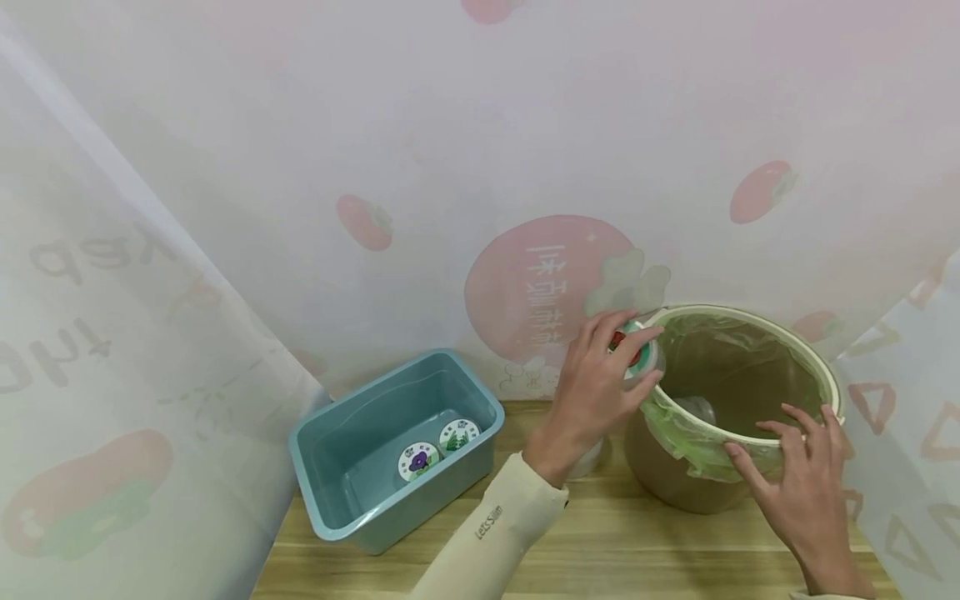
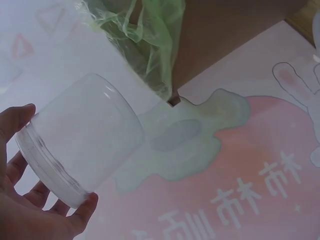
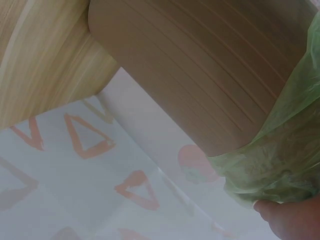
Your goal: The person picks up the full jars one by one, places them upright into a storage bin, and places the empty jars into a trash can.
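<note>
My left hand (image 1: 592,379) grips a clear plastic jar (image 2: 87,135) by its lidded end. In the head view the jar's round top, with a green and red label (image 1: 637,357), shows between thumb and fingers, close beside the bin's left rim. The brown trash can (image 1: 671,471) has a pale rim and a green plastic bag (image 3: 280,165) folded over it. At the bin's front right my right hand (image 1: 806,475) holds the rim, fingers over the edge and thumb against the bag outside. Something clear (image 1: 697,408) lies inside the bin.
To the left stands a blue-green plastic tub (image 1: 408,508), holding a purple-flower-labelled jar (image 1: 418,460) and a green-labelled jar (image 1: 459,435). Another clear container (image 1: 587,461) is partly hidden behind my left wrist. Printed cloth walls (image 1: 420,292) enclose the wooden table (image 1: 600,542).
</note>
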Demonstrator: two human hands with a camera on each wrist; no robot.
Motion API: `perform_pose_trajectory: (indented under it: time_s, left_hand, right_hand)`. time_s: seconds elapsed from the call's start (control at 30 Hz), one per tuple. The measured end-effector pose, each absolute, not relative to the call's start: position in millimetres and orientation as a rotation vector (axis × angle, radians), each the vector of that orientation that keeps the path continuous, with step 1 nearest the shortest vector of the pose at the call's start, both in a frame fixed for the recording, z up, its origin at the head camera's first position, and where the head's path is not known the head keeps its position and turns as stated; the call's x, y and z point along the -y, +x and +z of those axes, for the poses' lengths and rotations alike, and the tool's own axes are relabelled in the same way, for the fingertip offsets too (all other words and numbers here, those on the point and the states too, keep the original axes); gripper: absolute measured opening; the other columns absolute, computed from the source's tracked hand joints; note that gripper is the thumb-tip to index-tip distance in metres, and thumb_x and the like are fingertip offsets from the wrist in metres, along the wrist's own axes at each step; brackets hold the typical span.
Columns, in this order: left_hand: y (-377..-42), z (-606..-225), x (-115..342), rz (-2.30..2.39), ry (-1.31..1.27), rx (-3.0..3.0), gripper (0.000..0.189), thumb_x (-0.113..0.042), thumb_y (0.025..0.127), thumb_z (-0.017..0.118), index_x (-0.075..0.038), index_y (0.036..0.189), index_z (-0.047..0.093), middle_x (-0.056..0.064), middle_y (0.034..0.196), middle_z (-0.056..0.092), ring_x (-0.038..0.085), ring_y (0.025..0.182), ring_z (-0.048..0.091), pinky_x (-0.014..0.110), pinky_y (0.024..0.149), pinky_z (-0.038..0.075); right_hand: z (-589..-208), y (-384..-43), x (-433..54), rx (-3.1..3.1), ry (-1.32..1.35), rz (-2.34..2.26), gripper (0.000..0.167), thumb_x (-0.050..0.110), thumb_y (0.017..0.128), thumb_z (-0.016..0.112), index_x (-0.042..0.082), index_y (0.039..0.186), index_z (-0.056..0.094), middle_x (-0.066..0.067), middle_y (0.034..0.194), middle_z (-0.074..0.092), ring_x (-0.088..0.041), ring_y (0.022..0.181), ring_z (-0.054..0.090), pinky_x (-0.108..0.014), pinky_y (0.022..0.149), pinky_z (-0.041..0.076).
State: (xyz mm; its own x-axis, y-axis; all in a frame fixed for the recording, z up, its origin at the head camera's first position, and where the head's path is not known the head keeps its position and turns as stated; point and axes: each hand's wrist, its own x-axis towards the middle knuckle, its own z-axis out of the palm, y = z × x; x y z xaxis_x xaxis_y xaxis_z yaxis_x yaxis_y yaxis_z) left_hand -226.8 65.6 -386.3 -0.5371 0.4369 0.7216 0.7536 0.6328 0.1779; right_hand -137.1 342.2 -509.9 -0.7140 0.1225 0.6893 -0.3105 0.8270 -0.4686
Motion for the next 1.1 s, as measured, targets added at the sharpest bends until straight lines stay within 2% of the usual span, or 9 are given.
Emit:
perform_pose_trajectory:
  time_s: [0.2, 0.3, 0.43, 0.6, 0.87, 0.97, 1.1]
  left_hand:
    - [-228, -381, -81, -0.630, -0.963, 2.182, 0.049, -0.036, 0.100, 0.081, -0.025, 0.146, 0.069, 0.005, 0.160, 0.055, 0.026, 0.151, 0.049, 0.039, 0.121, 0.048]
    - [-228, -379, -88, -0.620, -0.972, 2.178, 0.049, -0.037, 0.100, 0.082, -0.026, 0.146, 0.069, 0.005, 0.161, 0.055, 0.026, 0.152, 0.049, 0.037, 0.122, 0.048]
    - [-227, -375, -98, -0.598, -0.995, 2.171, 0.050, -0.039, 0.100, 0.081, -0.027, 0.147, 0.069, 0.004, 0.161, 0.055, 0.025, 0.152, 0.049, 0.034, 0.123, 0.046]
    - [-228, -376, -115, -0.523, -1.001, 2.213, 0.052, -0.046, 0.101, 0.078, -0.031, 0.149, 0.066, 0.002, 0.164, 0.053, 0.022, 0.155, 0.045, 0.031, 0.127, 0.040]
    - [-232, -394, -138, -0.460, -1.048, 2.269, 0.053, -0.050, 0.102, 0.075, -0.033, 0.151, 0.064, 0.000, 0.165, 0.051, 0.021, 0.155, 0.046, 0.031, 0.127, 0.040]
    - [-232, -399, -145, -0.413, -1.049, 2.314, 0.053, -0.052, 0.104, 0.072, -0.035, 0.153, 0.062, -0.002, 0.166, 0.049, 0.020, 0.156, 0.045, 0.032, 0.128, 0.039]
    - [-234, -402, -155, -0.336, -1.067, 2.386, 0.054, -0.055, 0.106, 0.067, -0.038, 0.157, 0.058, -0.004, 0.169, 0.046, 0.020, 0.157, 0.043, 0.032, 0.124, 0.044]
  right_hand:
    - [-511, -140, -341, 2.230, 0.162, 0.712, 0.089, 0.078, 0.098, 0.062, -0.009, 0.117, 0.065, -0.042, 0.145, 0.045, -0.066, 0.152, 0.028, -0.069, 0.135, 0.007]
    - [-512, -139, -341, 2.224, 0.167, 0.713, 0.091, 0.080, 0.097, 0.061, -0.009, 0.117, 0.065, -0.043, 0.147, 0.045, -0.065, 0.155, 0.024, -0.070, 0.135, 0.007]
    - [-512, -140, -341, 2.217, 0.169, 0.706, 0.093, 0.082, 0.097, 0.059, -0.009, 0.116, 0.065, -0.042, 0.145, 0.045, -0.065, 0.153, 0.027, -0.069, 0.135, 0.007]
    - [-511, -139, -343, 2.241, 0.155, 0.711, 0.088, 0.076, 0.099, 0.062, -0.009, 0.119, 0.064, -0.042, 0.146, 0.044, -0.064, 0.156, 0.024, -0.070, 0.135, 0.006]
    - [-514, -135, -343, 2.286, 0.115, 0.747, 0.067, 0.054, 0.100, 0.076, -0.008, 0.122, 0.064, -0.041, 0.150, 0.043, -0.060, 0.162, 0.015, -0.074, 0.133, 0.006]
    - [-514, -135, -344, 2.287, 0.112, 0.749, 0.067, 0.055, 0.100, 0.076, -0.007, 0.122, 0.063, -0.041, 0.151, 0.042, -0.060, 0.161, 0.016, -0.073, 0.133, 0.005]
    - [-514, -135, -346, 2.271, 0.115, 0.738, 0.072, 0.061, 0.100, 0.073, -0.007, 0.121, 0.064, -0.041, 0.151, 0.043, -0.061, 0.160, 0.018, -0.072, 0.134, 0.005]
